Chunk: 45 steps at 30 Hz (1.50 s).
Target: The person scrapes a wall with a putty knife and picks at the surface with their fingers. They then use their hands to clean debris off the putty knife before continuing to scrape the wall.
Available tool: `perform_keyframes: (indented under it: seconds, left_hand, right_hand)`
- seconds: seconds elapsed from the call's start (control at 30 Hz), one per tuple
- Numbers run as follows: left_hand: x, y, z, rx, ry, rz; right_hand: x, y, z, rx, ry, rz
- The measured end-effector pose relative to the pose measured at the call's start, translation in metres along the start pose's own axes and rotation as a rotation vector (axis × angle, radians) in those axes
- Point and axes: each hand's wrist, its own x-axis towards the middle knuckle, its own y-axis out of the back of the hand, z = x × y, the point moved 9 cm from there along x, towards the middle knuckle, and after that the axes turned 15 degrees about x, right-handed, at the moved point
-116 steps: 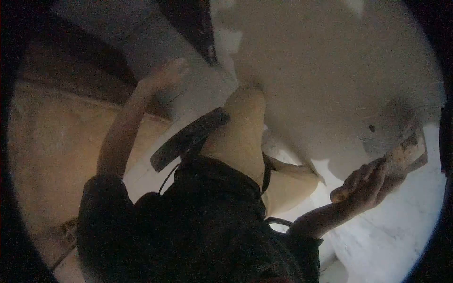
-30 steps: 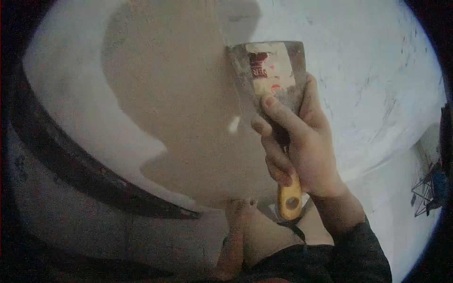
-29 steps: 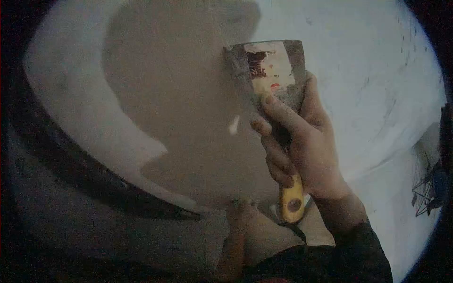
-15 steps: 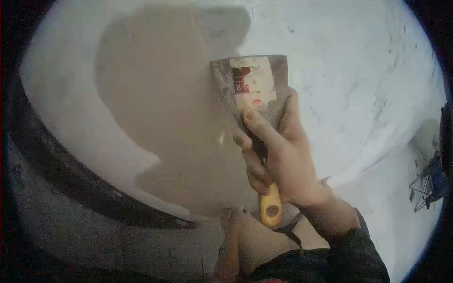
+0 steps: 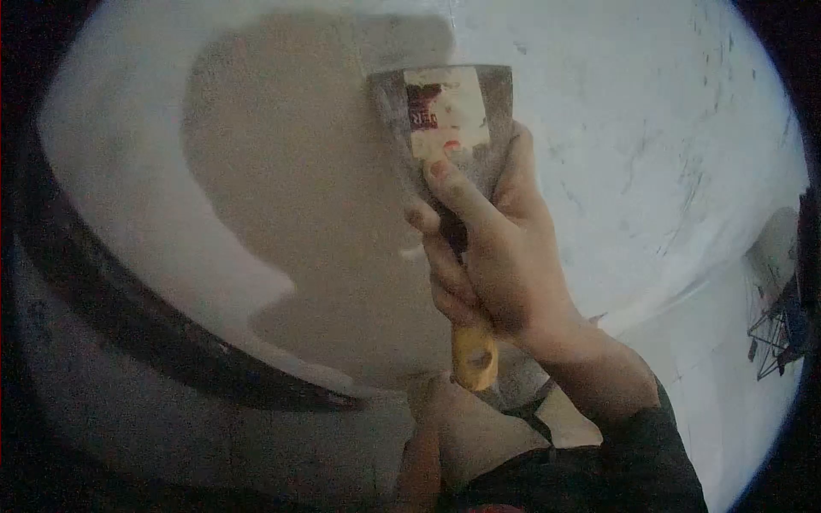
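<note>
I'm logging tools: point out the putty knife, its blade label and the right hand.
Putty knife (image 5: 481,172): head view, on the blade's lower bare metal.
Blade label (image 5: 451,111): head view, on its middle.
Right hand (image 5: 508,267): head view, near the thumb's base.

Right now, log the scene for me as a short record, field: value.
Right hand: gripping a putty knife, thumb on the blade's face
Putty knife: blade end toward the top of the picture, worn label, yellow handle with a hole at its end
Left hand: low, beside the leg; grip unclear
Surface: white wall with dark marks
Blade contact with wall: cannot tell
Shadow: large, on the wall left of the blade
Lower left: dark curved-looking band
Lighting: dim, grainy
</note>
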Motion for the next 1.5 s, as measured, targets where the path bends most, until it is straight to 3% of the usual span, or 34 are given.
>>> perform_keyframes:
  seconds: [0.13,0.27,0.37,0.4,0.47,0.57,1.07,1.3,1.33,1.43,1.5]
  left_hand:
    - [-0.001,0.023,0.009,0.117,0.031,0.103]
    - [0.060,-0.086,-0.021,0.047,-0.019,0.177]
    - [0.107,-0.154,-0.034,0.071,-0.124,0.544]
    - [0.129,-0.180,-0.042,0.056,-0.117,0.525]
    - [0.176,-0.230,-0.058,-0.056,-0.086,0.297]
    - [0.140,-0.215,-0.050,0.041,-0.032,0.214]
    - [0.105,-0.170,-0.044,0.116,-0.002,0.150]
    - [0.098,-0.197,-0.050,0.194,-0.058,0.291]
    - [0.101,-0.195,-0.048,0.185,-0.037,0.239]
    - [0.117,-0.163,-0.032,0.154,0.030,0.097]
    - [0.091,-0.120,-0.016,0.142,0.029,0.083]
  right_hand:
    - [0.012,0.026,0.026,-0.008,0.053,-0.058]
    - [0.007,0.033,0.038,0.049,0.009,-0.008]
    - [0.000,0.055,0.041,0.075,-0.025,-0.019]
    - [-0.001,0.061,0.040,0.090,-0.035,-0.024]
    - [0.000,0.068,0.036,0.006,0.043,0.015]
    - [-0.001,0.074,0.043,0.069,0.009,0.013]
    - [-0.008,0.067,0.049,0.062,-0.026,0.013]
    - [-0.007,0.065,0.047,0.068,-0.014,0.028]
    - [-0.009,0.067,0.051,0.084,-0.031,0.029]
    - [0.002,0.070,0.045,0.074,-0.040,-0.010]
    - [0.000,0.062,0.039,0.077,-0.017,0.011]
